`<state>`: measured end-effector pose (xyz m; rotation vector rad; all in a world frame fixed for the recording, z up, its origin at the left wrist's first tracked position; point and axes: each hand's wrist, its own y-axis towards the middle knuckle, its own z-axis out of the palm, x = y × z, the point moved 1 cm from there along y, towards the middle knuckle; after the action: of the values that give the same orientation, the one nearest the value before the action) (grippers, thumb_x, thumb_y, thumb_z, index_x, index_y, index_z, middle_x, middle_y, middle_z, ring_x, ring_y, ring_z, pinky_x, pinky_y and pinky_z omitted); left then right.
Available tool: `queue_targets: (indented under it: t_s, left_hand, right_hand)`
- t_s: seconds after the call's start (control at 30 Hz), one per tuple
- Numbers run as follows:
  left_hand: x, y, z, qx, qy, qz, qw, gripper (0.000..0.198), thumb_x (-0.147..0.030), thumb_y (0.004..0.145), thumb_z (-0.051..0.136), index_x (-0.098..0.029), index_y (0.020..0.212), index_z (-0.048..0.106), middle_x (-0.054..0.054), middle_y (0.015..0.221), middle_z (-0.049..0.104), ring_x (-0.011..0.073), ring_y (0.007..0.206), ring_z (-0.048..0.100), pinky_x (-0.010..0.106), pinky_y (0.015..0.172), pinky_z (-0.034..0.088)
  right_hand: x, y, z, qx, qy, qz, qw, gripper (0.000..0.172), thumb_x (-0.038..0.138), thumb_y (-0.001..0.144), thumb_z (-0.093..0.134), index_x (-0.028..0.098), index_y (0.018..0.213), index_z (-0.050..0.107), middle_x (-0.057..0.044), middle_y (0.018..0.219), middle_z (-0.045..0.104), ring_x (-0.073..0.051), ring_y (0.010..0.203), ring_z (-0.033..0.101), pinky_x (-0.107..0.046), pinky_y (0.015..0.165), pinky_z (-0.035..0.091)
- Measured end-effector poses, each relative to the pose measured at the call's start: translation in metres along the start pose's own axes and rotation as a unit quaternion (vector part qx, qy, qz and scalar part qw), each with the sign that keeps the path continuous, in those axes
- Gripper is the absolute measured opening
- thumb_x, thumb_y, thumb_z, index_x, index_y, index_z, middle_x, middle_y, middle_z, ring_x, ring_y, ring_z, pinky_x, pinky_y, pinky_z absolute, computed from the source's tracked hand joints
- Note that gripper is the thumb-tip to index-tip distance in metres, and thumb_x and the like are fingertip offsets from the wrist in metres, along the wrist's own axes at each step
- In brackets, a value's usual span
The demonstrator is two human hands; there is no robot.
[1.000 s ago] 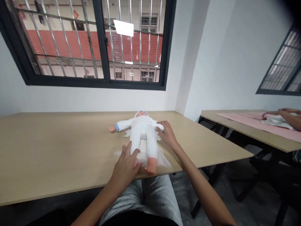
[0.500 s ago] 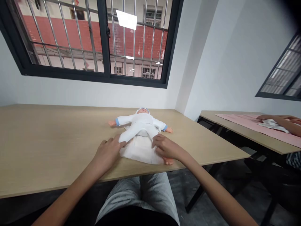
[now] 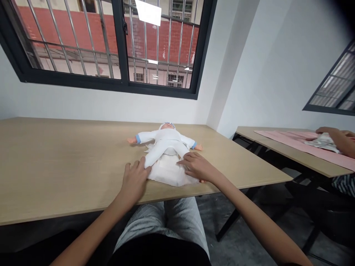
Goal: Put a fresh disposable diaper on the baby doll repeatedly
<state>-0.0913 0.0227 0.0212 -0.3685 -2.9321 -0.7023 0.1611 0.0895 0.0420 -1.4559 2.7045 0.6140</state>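
Note:
A baby doll (image 3: 168,135) in a white suit with blue cuffs and a white cap lies on its back, arms spread, head towards the window. Under its parted legs is a white cloth or pad (image 3: 166,171), spread towards the table's near edge. My left hand (image 3: 135,179) is closed at the lower end of the doll's leg on the left; that foot is hidden. Bent fingers of my right hand (image 3: 197,165) grip the white leg on the right. Part of a bare foot shows below that hand.
The doll lies on a light wooden table (image 3: 69,159) against the wall under a barred window (image 3: 158,48). To the right, another person's hands (image 3: 337,136) handle white cloth on a pink sheet (image 3: 288,137) on a second table (image 3: 318,162).
My left hand has shifted slightly right along the doll's leg. My right hand has moved a little up over the other leg, covering more of the foot. The view has tilted down slightly.

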Motion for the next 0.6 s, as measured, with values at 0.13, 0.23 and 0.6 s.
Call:
queue_targets:
  t_s: [0.13,0.23,0.6]
  left_hand:
    - [-0.018,0.009,0.002,-0.068,0.012,0.001,0.998,0.031,-0.007,0.081,0.041,-0.016,0.095,0.067,0.020,0.125,0.051,0.0362,0.124,0.040,0.058,0.102,0.023]
    - [-0.028,0.018,0.006,-0.073,-0.020,0.032,0.997,0.031,-0.005,0.081,0.040,-0.015,0.097,0.065,0.019,0.140,0.040,0.0359,0.133,0.030,0.059,0.105,0.020]
    - [-0.020,0.059,-0.012,-0.017,-0.163,0.100,0.981,0.025,-0.006,0.077,0.040,-0.015,0.092,0.059,0.016,0.116,0.056,0.0289,0.114,0.048,0.043,0.089,0.042]
  right_hand:
    - [0.000,0.007,0.005,0.002,-0.005,-0.003,1.000,0.028,0.019,0.080,0.058,0.022,0.107,0.065,-0.010,0.092,0.062,-0.025,0.100,0.050,-0.041,0.090,0.035]
    - [-0.001,0.007,0.005,-0.016,0.032,-0.002,0.999,0.020,0.017,0.084,0.051,0.022,0.094,0.068,-0.009,0.087,0.063,-0.023,0.097,0.052,-0.041,0.092,0.034]
    - [-0.011,0.012,0.014,-0.179,0.288,0.084,0.937,0.023,0.021,0.080,0.053,0.018,0.101,0.060,-0.011,0.109,0.057,-0.022,0.102,0.053,-0.037,0.089,0.044]
